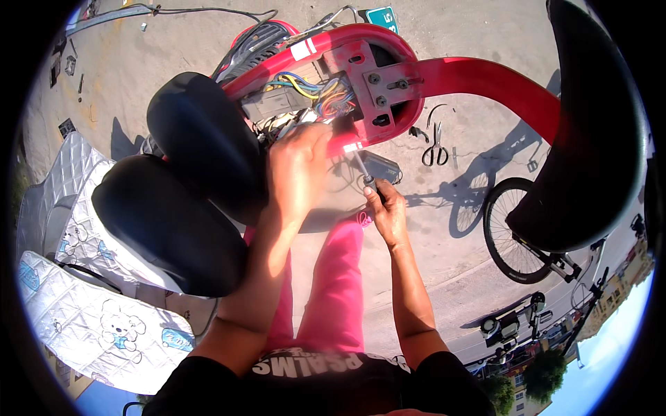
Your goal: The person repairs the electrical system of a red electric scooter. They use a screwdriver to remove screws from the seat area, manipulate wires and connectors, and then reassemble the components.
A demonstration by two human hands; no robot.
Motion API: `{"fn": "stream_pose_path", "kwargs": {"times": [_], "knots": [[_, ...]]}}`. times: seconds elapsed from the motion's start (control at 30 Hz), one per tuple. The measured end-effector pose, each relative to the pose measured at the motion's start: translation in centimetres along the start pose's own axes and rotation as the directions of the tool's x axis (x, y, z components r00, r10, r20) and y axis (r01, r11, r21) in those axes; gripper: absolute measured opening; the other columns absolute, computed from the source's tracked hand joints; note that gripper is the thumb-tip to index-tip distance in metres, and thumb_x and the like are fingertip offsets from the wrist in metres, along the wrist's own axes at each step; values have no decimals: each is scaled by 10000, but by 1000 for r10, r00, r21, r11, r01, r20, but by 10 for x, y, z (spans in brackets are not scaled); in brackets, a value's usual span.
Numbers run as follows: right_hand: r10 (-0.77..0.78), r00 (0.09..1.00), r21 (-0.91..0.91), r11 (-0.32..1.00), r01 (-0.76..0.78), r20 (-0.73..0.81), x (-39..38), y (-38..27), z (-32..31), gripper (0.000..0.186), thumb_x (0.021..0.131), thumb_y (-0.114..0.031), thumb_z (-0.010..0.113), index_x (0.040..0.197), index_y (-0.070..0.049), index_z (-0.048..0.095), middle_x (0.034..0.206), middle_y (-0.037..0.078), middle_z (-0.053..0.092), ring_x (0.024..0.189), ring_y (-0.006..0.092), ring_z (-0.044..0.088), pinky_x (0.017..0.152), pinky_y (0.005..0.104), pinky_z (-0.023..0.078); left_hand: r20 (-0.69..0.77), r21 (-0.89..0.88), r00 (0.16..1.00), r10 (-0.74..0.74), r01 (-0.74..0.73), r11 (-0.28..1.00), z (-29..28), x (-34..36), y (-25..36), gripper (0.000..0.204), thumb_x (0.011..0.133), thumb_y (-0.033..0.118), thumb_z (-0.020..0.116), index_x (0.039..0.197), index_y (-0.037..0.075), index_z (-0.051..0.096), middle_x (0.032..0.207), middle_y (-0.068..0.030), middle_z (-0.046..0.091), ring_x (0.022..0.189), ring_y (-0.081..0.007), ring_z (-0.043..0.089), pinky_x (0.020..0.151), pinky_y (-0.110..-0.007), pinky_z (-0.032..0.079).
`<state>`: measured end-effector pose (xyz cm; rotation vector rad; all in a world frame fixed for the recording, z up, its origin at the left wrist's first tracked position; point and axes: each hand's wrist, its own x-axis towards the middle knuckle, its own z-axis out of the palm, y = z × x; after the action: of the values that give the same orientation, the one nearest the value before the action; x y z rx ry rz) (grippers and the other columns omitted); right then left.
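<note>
A red scooter frame (458,75) has an opened compartment with coloured wires (326,93) and a metal bracket (383,90) at its end. My left hand (300,163) is at the compartment's near edge, by the wires. It is smeared by motion, and its fingers cannot be made out. My right hand (390,215) is closed round the handle of a screwdriver (360,163). The shaft points up toward the frame's near rim; whether its tip touches the rim I cannot tell. A dark rectangular box (380,166) rests on the ground just beyond my right hand.
Black seat cushions (198,132) stand close on the left, above a silver quilted cover (111,336). A large black seat or backrest (596,139) rises at the right. Scissors (436,147) lie on the ground. A bicycle wheel (515,232) and a parked scooter (510,326) are farther right.
</note>
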<state>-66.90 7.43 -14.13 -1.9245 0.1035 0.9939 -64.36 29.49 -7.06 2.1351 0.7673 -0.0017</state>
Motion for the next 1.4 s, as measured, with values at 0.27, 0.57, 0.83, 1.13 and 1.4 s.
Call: {"fn": "stream_pose_path", "kwargs": {"times": [0.27,0.57,0.83,1.13,1.4], "knots": [[18,1000,-73,997,-16,25,-1,5,0,341,899,-266,651,1081,22,643,976,246,650,924,387,624,809,399,482,175,459,984,29,-107,882,21,20,12,154,845,211,660,901,82,722,795,-169,674,754,-364,660,651,-422,519],[-236,960,-79,971,227,-151,-2,8,14,318,887,-323,632,1031,-40,659,916,226,657,864,409,633,751,468,497,117,-462,987,-107,150,874,16,-17,17,139,986,97,498,1059,8,577,890,-69,669,655,-63,573,547,-185,421],[-256,945,-88,966,243,-204,-5,23,16,305,848,-312,658,1029,-67,676,1009,185,642,886,395,624,754,474,504,185,-576,965,-183,258,775,35,-102,3,100,987,88,494,1014,19,561,981,-112,672,708,-122,636,557,-210,463],[-21,992,-38,999,16,-124,-129,159,-17,303,920,-285,594,1017,-3,645,755,193,653,711,321,655,678,394,501,565,-87,767,-305,423,902,-9,-181,-52,71,981,71,481,968,43,544,862,-83,671,622,-127,619,557,-229,452],[616,781,278,771,-572,-101,-424,346,-127,280,846,-275,691,949,-23,625,634,49,585,501,144,572,436,307,468,314,45,798,-515,529,847,-118,-275,-65,69,960,104,518,945,49,557,830,-102,672,603,-153,629,505,-248,450]]}}
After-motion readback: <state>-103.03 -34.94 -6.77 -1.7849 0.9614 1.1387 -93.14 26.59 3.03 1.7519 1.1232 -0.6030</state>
